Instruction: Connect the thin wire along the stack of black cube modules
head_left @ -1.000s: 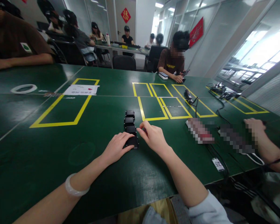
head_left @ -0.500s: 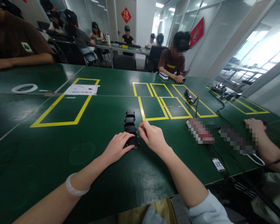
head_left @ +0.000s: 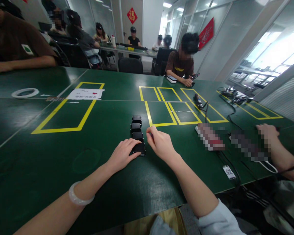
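Several small black box-shaped pieces (head_left: pixel 137 126) stand in a row on the green table, leading away from me. Small bright points show along their sides. My left hand (head_left: pixel 123 153) grips the nearest black piece (head_left: pixel 138 149), thumb at its near side and fingers across its far part. Just right of the row, my right hand (head_left: pixel 159 140) is closed, thumb and forefinger pressed together. It is apart from the pieces, and whatever its fingers hold, if anything, is hidden.
Yellow tape rectangles (head_left: pixel 161 124) mark the green table (head_left: pixel 107 202). At left lie a white tape ring (head_left: pixel 25 93) and a paper sheet (head_left: pixel 85 94). To the right are blurred devices, cables (head_left: pixel 231 114) and a neighbour's hand (head_left: pixel 268 130). A co-worker (head_left: pixel 180 63) sits opposite.
My right hand has shifted very slightly to the right. The left hand and the row of black pieces stay in place.
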Available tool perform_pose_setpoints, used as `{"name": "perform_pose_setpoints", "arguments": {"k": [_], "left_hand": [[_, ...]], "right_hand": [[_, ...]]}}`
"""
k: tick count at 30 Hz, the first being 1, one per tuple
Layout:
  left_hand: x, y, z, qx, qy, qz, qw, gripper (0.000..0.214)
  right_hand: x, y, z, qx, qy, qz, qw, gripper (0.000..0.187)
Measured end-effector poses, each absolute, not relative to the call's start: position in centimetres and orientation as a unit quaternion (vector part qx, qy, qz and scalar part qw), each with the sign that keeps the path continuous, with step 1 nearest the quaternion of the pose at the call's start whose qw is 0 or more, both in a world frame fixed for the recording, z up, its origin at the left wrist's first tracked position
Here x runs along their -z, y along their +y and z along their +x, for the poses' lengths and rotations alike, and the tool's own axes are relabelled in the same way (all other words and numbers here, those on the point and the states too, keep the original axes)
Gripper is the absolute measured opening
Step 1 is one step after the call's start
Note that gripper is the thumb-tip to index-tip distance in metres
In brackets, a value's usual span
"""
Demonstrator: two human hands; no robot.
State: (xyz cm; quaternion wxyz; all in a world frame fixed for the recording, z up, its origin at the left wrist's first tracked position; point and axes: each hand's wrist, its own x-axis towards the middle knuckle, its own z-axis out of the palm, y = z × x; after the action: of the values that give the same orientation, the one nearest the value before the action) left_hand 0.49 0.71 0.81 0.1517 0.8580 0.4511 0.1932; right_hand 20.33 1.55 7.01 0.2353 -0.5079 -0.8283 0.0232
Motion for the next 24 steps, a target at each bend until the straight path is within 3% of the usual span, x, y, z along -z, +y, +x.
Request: {"name": "perform_pose_setpoints", "arguments": {"k": [8,14,20,24], "left_hand": [[-0.76,0.72,0.52,-0.196,0.451,0.858,0.152,0.035],[-0.76,0.74,0.49,-0.196,0.452,0.856,0.157,0.035],[-0.69,0.80,0.49,-0.196,0.452,0.856,0.159,0.036],[-0.79,0.83,0.50,-0.195,0.451,0.856,0.158,0.035]], "right_hand": [[-6.67,1.61,20.52,-0.013,-0.826,-0.507,0.245,0.029],[-6.89,1.54,20.41,0.001,-0.832,-0.500,0.238,0.020],[-6.83,1.52,20.53,-0.005,-0.829,-0.502,0.247,0.028],[-6.88,1.53,20.49,0.001,-0.833,-0.499,0.239,0.023]]}}
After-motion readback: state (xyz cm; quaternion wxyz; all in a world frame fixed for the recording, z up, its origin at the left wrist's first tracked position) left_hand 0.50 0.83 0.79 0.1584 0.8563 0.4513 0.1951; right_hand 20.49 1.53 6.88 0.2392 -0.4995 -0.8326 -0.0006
